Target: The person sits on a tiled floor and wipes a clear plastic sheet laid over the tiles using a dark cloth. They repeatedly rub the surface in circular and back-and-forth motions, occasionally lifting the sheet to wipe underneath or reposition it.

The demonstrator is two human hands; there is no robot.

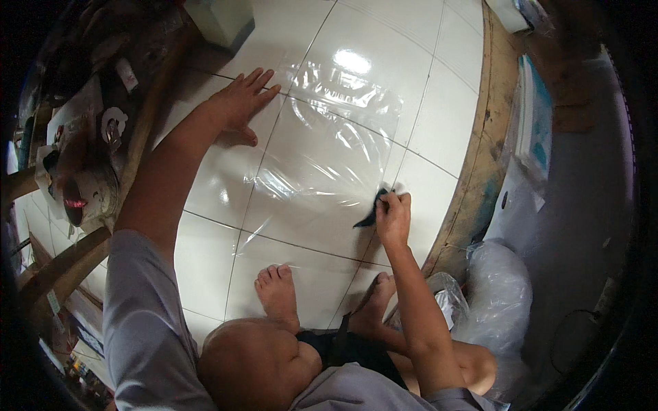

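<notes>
A clear plastic sheet or bag [329,147] lies on the white tiled floor [445,113] in front of me, wrinkled and shining. My left hand [243,103] rests with fingers spread at its far left side, palm down. At the near right part of the plastic, my right hand [393,212] is closed with fingertips pinched on a small dark cloth-like piece [369,214]. Its pointed end sticks out to the left of the fingers. Whether those fingers also grip the plastic cannot be made out.
A wooden ledge [466,171] runs along the right, with a blue-and-white flat pack [534,116] beyond it. A bulky clear plastic bundle [500,294] stands near right. On the left are wooden bars [147,116] and clutter; a pale box [223,20] sits at the far left.
</notes>
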